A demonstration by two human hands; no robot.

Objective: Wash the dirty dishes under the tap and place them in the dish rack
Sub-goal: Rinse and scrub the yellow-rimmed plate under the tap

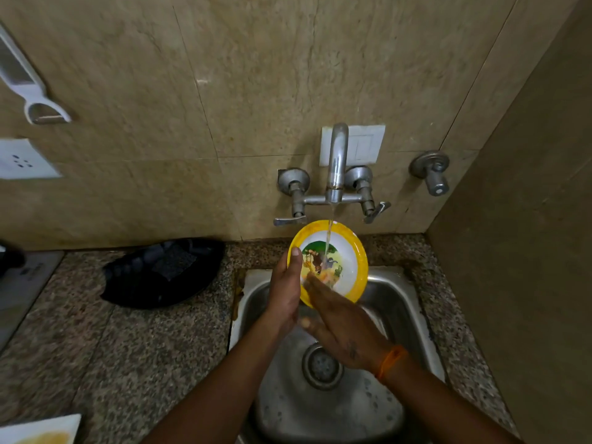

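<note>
Yellow-rimmed plate (349, 251) rinsed under the running tap (336, 165), above the steel sink (397, 302).

The plate's near-left part is hidden behind both hands, and its picture is blurred by water. The left hand (283, 293) grips the left rim, thumb on the face and fingers out of sight behind. The right hand (339, 328) lies flat, fingers (312, 282) stretched out on the plate's face, grasping nothing. At the near-left corner of the worktop (96, 347), a white dish (38, 432) is cut off.
</note>
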